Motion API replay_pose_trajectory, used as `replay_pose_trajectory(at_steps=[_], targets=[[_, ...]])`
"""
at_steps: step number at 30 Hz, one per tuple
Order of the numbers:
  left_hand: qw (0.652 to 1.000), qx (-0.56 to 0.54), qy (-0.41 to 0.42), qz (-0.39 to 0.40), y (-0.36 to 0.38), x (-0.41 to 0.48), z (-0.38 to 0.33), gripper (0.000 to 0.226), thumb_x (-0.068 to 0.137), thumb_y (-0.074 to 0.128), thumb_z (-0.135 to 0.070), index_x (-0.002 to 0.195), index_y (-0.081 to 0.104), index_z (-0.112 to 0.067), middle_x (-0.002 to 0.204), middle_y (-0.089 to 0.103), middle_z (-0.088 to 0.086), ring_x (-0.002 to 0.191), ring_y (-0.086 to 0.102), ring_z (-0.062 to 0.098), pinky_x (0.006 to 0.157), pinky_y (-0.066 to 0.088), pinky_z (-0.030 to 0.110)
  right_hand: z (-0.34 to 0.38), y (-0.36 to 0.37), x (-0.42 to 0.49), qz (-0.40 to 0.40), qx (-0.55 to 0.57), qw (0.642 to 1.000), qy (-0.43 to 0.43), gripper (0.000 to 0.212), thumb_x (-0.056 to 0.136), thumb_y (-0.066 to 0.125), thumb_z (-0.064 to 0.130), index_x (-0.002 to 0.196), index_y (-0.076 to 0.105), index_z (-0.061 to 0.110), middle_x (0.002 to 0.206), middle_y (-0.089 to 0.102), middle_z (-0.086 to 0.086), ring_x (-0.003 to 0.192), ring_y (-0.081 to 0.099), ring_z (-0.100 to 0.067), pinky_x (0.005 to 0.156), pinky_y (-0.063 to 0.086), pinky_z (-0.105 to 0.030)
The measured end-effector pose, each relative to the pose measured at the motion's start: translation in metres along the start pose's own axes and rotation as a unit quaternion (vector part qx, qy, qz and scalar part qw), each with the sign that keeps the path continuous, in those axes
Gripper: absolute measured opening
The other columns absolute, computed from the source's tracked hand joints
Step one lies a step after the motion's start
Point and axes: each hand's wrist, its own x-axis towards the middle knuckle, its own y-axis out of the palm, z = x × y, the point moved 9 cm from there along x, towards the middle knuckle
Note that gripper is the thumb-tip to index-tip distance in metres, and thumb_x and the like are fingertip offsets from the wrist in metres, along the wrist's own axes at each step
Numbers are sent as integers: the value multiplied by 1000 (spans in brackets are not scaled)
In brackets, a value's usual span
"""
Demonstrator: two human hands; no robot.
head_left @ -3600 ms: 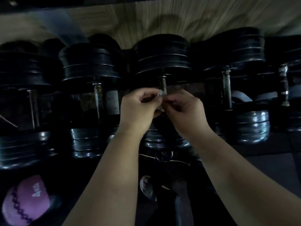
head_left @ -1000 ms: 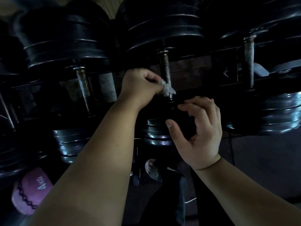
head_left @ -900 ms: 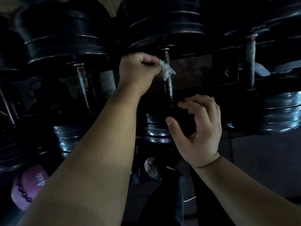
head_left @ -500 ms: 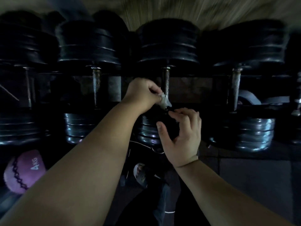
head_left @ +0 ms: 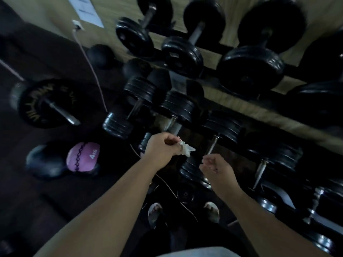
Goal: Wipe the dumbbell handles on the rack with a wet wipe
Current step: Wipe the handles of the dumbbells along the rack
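Note:
My left hand (head_left: 161, 147) grips a crumpled white wet wipe (head_left: 186, 150), which sticks out to the right of the fist. It hovers just below and left of a metal dumbbell handle (head_left: 212, 145) on the lower rack row, apart from it. My right hand (head_left: 216, 168) hangs a little lower to the right with loosely curled fingers and holds nothing. Another handle (head_left: 171, 124) lies above my left hand. Black-plated dumbbells fill the lower row, and bigger ones (head_left: 251, 66) sit on the upper row.
A pink 4 kg medicine ball (head_left: 83, 157) and a dark ball (head_left: 44, 162) lie on the floor at left. A barbell plate (head_left: 43, 102) stands further left. A cable (head_left: 89, 65) hangs from a wall socket. My feet (head_left: 156, 213) stand close to the rack.
My left hand with the wipe has come off the middle handle. My view has tilted and swung left, now showing the upper row and floor. My right hand's fingers have curled in more.

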Motion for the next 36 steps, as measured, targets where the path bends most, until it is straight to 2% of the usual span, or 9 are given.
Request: replay_pose_trajectory(at_steps=[2, 5, 7, 10, 14, 22, 24, 28, 36], targets=[[996, -81, -35, -20, -11, -27, 6, 12, 81, 87, -22, 87, 78, -27, 87, 79, -4, 86, 78, 17, 85, 63, 42, 29, 5, -8, 53, -2, 999, -11, 10, 91, 72, 19, 98, 68, 25, 94, 72, 3, 88, 69, -12, 72, 54, -19], [977, -199, -71, -34, -20, -63, 11, 14, 86, 82, -4, 96, 74, -10, 94, 77, 9, 81, 77, 17, 74, 61, 30, 68, 15, -25, 119, 18, 992, -27, 7, 91, 72, 15, 98, 70, 18, 91, 73, -9, 91, 71, -29, 79, 59, -38], [958, -273, -81, -37, -25, -83, 9, 13, 89, 77, 0, 100, 72, -4, 97, 77, 12, 84, 76, 18, 73, 60, 27, 90, 26, -39, 168, 36, 985, -27, 11, 93, 70, 15, 104, 68, 15, 95, 74, -10, 93, 72, -27, 86, 59, -43], [923, -373, -91, -42, -38, -103, 7, 14, 91, 74, 2, 104, 70, 0, 106, 78, 18, 99, 77, 29, 83, 63, 36, 115, 41, -55, 207, 57, 976, -34, 16, 93, 70, 15, 109, 66, 14, 99, 75, -8, 94, 74, -26, 88, 60, -45], [896, -434, -86, -36, -58, -112, 8, 23, 93, 73, 0, 115, 67, 5, 110, 77, 21, 100, 76, 32, 82, 63, 36, 140, 60, -64, 182, 84, 979, -46, 14, 94, 69, 17, 108, 67, 13, 99, 76, -8, 93, 75, -26, 88, 60, -46], [928, -362, -79, 41, -111, -104, 45, 24, 85, 80, 0, 107, 70, 1, 105, 79, 18, 104, 76, 33, 98, 60, 47, 152, 124, -80, 70, 153, 985, -33, 15, 94, 68, 7, 108, 68, 4, 100, 76, -13, 94, 75, -25, 81, 62, -37], [936, -337, -86, 58, -134, -105, 61, 28, 83, 81, 3, 109, 70, 5, 104, 78, 20, 101, 77, 33, 95, 61, 45, 144, 149, -89, 22, 187, 982, 0, 20, 90, 72, 4, 109, 68, 2, 103, 75, -15, 94, 75, -24, 82, 62, -35], [950, -289, -88, 83, -182, -104, 93, 26, 82, 82, 5, 106, 72, 3, 100, 79, 19, 90, 79, 27, 75, 63, 31, 133, 208, -115, -52, 280, 957, 52, 19, 87, 73, -1, 106, 69, 0, 99, 76, -15, 91, 76, -26, 88, 60, -40], [957, -241, -63, 149, -217, -91, 100, 23, 89, 76, 2, 111, 70, 6, 103, 79, 18, 98, 78, 28, 81, 64, 34, 159, 252, -142, -88, 309, 946, 35, 19, 84, 77, 6, 102, 75, 4, 99, 78, -12, 97, 75, -25, 95, 58, -46]])
